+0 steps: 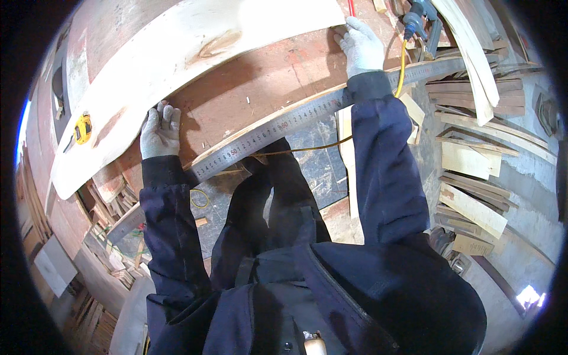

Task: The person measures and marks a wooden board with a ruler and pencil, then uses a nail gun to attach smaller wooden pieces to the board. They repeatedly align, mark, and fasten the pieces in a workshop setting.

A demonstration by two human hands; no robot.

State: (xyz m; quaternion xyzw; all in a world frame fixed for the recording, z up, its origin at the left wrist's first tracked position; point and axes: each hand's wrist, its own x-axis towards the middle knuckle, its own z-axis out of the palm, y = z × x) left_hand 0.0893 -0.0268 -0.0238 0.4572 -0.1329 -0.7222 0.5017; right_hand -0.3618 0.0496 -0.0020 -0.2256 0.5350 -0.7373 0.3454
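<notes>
A long, pale wood board [160, 65] — smooth, rounded at its L end, w/ brown knotty streaks — lies on a scuffed reddish-brown workbench [231, 106]. A worker's white-gloved L hand [160, 131], fingers half-curled, is at the board's near edge; can't tell if it grips. The gloved R hand [362, 46] is farther along, fingertips by a slim red stick [351, 7] — grip unclear too. A yellow tape measure [83, 128] rests on the board. A marked metal scale [278, 130] runs along the bench front; a blue-grey power tool [417, 21] w/ yellow cord [402, 68] lies upper R, wood offcuts [473, 213] below.
</notes>
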